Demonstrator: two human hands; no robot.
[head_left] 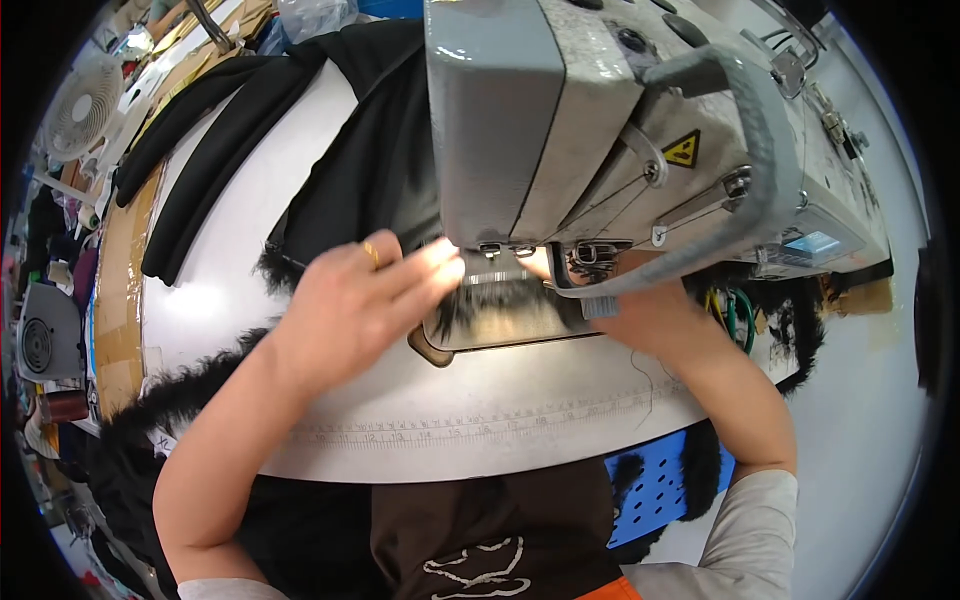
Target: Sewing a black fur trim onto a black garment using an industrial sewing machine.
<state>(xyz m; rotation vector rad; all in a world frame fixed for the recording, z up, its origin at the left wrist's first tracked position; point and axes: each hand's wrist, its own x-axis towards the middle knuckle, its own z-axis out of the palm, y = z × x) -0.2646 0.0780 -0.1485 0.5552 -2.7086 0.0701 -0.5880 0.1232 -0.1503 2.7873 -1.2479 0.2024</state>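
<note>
A large grey sewing machine [500, 130] stands over the white table. Under its needle area lies the edge of a black fabric piece [360, 160] with dark fur trim [490, 296], on a shiny metal plate [510, 328]. My left hand [355, 305], a ring on one finger, rests beside the needle with its fingers stretched toward the fabric edge. My right hand [650, 315] reaches in from the other side. One fingertip shows near the presser foot; the machine's bent grey tube and thread parts hide its other fingers, so its grip cannot be made out.
Rolled black fabric strips [210, 190] lie at the far left of the table. A printed ruler scale [450, 428] runs along the near edge. More black fur [180, 390] hangs at the left. A blue perforated crate [655, 485] sits below the table; a white fan [85, 105] stands far left.
</note>
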